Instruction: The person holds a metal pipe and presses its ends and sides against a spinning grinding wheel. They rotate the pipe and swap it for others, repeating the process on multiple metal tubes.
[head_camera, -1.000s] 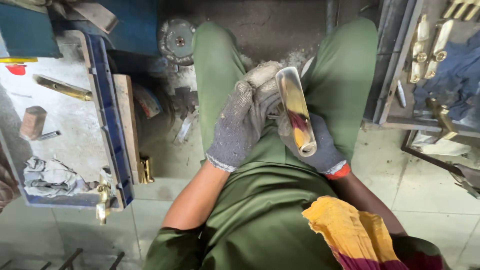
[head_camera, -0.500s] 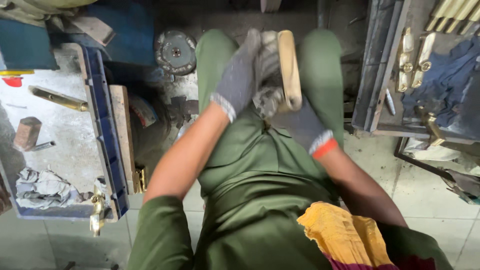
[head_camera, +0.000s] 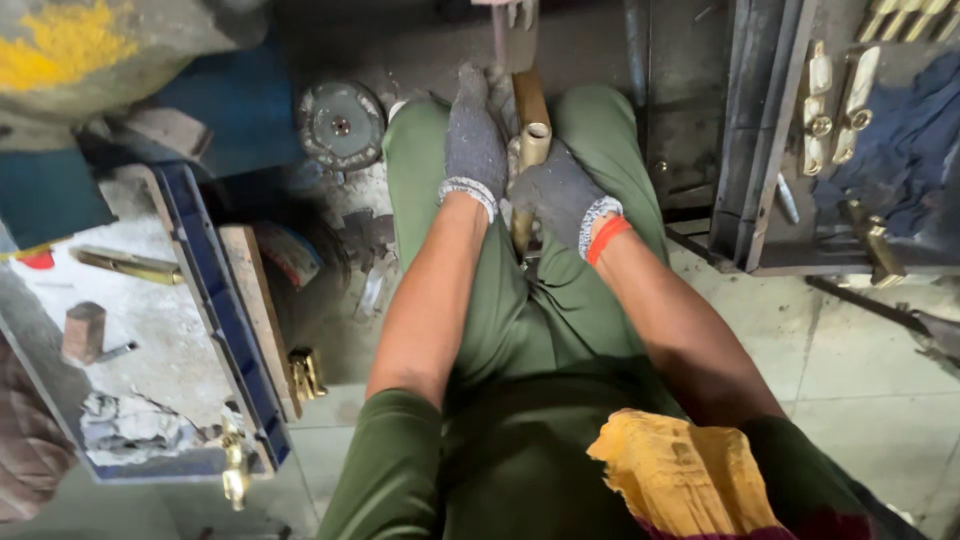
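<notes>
So I'm sitting with both knees apart, and the brass tube (head_camera: 530, 150) sits right between them, straight out ahead of me on the centre line. Its long axis runs away from my body: the open round end faces up toward me and the far end points at the machine part (head_camera: 508, 30) at the top of the view. It tilts a little, far end higher, as far as I can tell.

My right hand (head_camera: 565, 195) in its grey glove is the nearer 1 to the tube. It's wrapped closed around the lower part, just below that open mouth, fingers curled round the left side. A bit of the tube pokes out under my palm, so I'm gripping it about midway along.

My left hand (head_camera: 474, 140) is just beside the tube on its left and reaches a bit further forward than the right. The fingers lie stretched out fairly flat, pointing away from me, not curled. Honestly I can't tell whether it's pressing against the tube or just resting on my knee next to it, since the glove hides the contact.

Other stuff around: a round grey disc (head_camera: 341, 125) on the floor off to my left, a blue tray (head_camera: 215, 310) with a brass bar (head_camera: 128, 264) in it further left, and a rack (head_camera: 745, 150) of brass handles (head_camera: 838, 100) on my right. Yellow cloth (head_camera: 685, 475) on my lap.
</notes>
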